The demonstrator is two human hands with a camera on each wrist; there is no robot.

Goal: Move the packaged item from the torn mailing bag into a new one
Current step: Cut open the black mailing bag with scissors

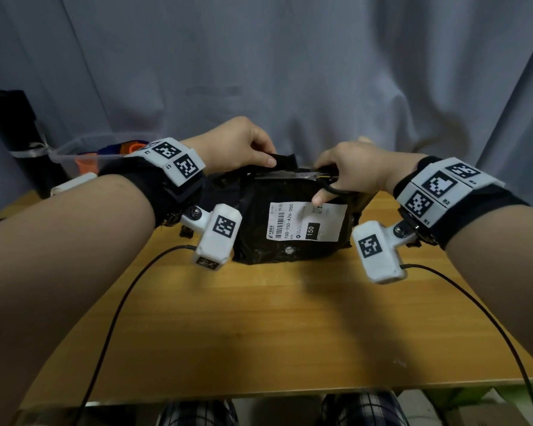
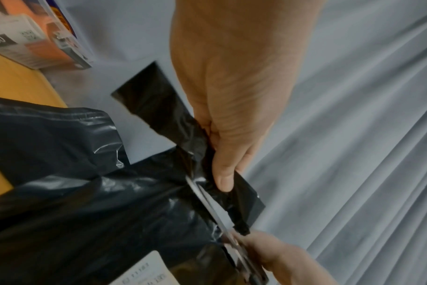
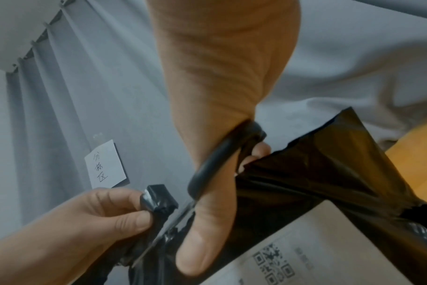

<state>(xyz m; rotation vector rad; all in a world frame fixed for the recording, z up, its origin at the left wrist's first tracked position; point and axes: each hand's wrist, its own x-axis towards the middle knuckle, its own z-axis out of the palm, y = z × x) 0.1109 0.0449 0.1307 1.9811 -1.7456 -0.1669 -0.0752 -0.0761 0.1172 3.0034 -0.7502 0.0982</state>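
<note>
A black mailing bag (image 1: 290, 229) with a white shipping label (image 1: 308, 222) stands on the wooden table (image 1: 259, 318); a small tear (image 1: 290, 249) shows near its lower edge. My left hand (image 1: 266, 159) pinches the bag's top strip (image 2: 173, 123) between thumb and fingers. My right hand (image 1: 330, 176) grips black-handled scissors (image 1: 293, 175), thumb through a loop (image 3: 219, 160). The blades (image 2: 205, 194) lie along the bag's top just under the pinched strip. Whatever is inside the bag is hidden.
A second flat black bag (image 2: 51, 135) lies beside the package on the left. A clear plastic bin (image 1: 86, 158) with orange items stands at the table's back left. A grey curtain (image 1: 290, 72) hangs behind, with a paper note (image 3: 105, 164) on it. Cables trail over the front.
</note>
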